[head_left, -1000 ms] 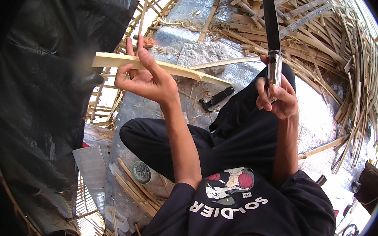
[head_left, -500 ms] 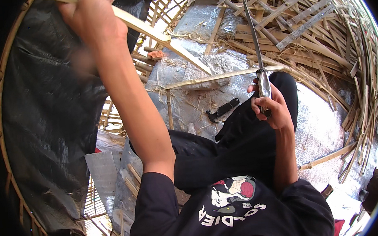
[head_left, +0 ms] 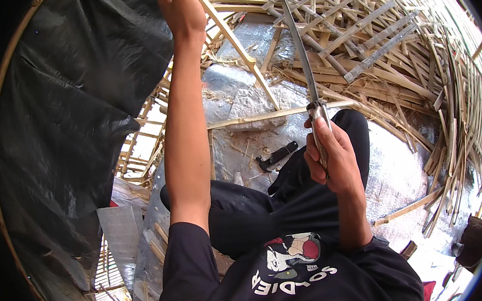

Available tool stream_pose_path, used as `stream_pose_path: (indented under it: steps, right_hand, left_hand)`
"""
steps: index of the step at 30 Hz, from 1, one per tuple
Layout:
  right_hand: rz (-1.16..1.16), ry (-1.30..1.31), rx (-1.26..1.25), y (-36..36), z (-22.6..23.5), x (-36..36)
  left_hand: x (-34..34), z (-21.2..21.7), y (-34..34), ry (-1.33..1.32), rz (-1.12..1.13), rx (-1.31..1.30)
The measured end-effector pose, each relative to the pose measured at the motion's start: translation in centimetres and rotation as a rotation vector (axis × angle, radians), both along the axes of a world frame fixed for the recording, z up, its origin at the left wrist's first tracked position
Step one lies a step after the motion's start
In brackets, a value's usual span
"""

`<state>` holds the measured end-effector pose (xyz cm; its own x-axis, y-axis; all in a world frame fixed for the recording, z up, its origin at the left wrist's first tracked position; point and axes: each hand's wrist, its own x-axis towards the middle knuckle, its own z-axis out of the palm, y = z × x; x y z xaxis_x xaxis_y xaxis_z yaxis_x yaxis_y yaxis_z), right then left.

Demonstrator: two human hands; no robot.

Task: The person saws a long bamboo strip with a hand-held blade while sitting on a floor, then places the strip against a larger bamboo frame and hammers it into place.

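At the top edge my left hand [head_left: 184, 13] is closed on a pale split bamboo strip [head_left: 234, 43]; its fingers are partly cut off by the frame. The strip slants down to the right, its lower end near a grey stone block [head_left: 252, 107]. My right hand [head_left: 334, 157], above my right knee, is wrapped round the handle of a long knife [head_left: 304, 55]. The narrow, slightly curved blade points up and away, apart from the strip. Another bamboo strip [head_left: 277, 114] lies crosswise in front of the block.
A black tool [head_left: 277, 157], its kind unclear, lies by my legs. Piled bamboo strips and woven lattice [head_left: 377, 37] fill the far right. Black plastic sheeting [head_left: 63, 134] hangs at left. Silvery sheet [head_left: 394, 168] covers the floor. A flat grey board [head_left: 118, 235] stands at lower left.
My left hand has swung right with the bamboo strip, which now stands steeper. The knife has tilted left, and my right hand has shifted down and left, its grip tighter.
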<state>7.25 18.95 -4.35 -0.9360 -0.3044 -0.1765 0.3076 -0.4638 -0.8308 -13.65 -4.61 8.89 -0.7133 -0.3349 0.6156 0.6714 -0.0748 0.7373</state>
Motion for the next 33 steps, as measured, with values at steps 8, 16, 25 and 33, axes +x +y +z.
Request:
stream_pose_path:
  steps: [8,16,25,33]
  right_hand:
    - [0.112,-0.007,0.111,-1.1,0.8,0.8]
    - [-0.070,0.104,-0.038,-3.1,5.8,1.4]
    - [0.089,0.068,0.219,-6.5,-0.3,0.2]
    - [0.162,-0.012,0.187,-6.4,-1.4,-0.3]
  left_hand:
    - [1.0,4.5,0.9,0.039,-0.063,-0.283]
    - [-0.5,3.2,-0.4,0.328,0.238,-0.444]
    - [-1.3,3.6,-0.7,0.691,0.732,-0.489]
    - [-1.0,4.1,-3.0,0.705,0.574,-0.538]
